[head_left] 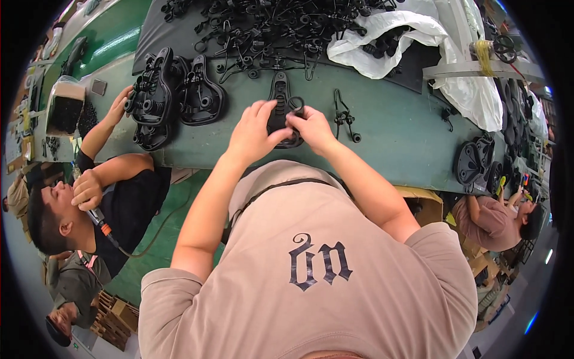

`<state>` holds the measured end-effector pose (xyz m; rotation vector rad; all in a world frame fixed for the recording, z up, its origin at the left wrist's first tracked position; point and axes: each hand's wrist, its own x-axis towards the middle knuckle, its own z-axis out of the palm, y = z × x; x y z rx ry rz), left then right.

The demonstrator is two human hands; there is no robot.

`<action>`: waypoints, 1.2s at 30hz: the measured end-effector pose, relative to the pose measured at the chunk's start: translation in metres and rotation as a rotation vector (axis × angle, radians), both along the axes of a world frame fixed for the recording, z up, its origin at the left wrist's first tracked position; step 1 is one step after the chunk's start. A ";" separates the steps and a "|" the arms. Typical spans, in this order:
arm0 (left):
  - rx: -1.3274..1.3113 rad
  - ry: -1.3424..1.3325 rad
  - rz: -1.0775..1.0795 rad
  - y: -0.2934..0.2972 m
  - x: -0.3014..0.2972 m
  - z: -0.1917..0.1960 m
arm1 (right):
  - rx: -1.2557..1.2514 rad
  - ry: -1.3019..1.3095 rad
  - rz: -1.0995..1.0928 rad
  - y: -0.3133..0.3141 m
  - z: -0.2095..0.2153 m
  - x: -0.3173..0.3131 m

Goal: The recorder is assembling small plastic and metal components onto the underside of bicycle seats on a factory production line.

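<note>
Black plastic base [279, 90] laid on green bench [397, 134]; partly covered by left hand [258, 130], fingers bent, grip not determinable. Black ring part [296, 103] pinched in right hand [312, 127] above. Black parts [387, 45] held in white bag [412, 23]; small dark pieces [64, 113] in box [69, 90], far left.

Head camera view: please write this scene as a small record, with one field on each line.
Left grip: fingers spread, at a black moulded part
Right grip: pinches a black ring-shaped piece
Surface: green bench
Left of hands: more black moulded parts
Right of hands: one black wire piece
Beyond: pile of black wire pieces, white plastic bag
Co-worker at left: holds a corded tool
</note>
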<state>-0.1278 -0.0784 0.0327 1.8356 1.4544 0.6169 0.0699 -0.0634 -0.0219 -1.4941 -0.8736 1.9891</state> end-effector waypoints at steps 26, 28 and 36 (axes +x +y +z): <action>-0.189 0.311 -0.378 -0.002 -0.045 -0.071 | 0.542 -1.301 0.280 -0.026 -0.061 0.104; -0.164 0.299 -0.376 -0.001 -0.043 -0.073 | 0.372 -1.212 0.334 -0.023 -0.082 0.114; -0.092 0.224 -0.298 -0.011 -0.042 -0.072 | 0.259 -0.910 0.168 0.012 -0.039 0.107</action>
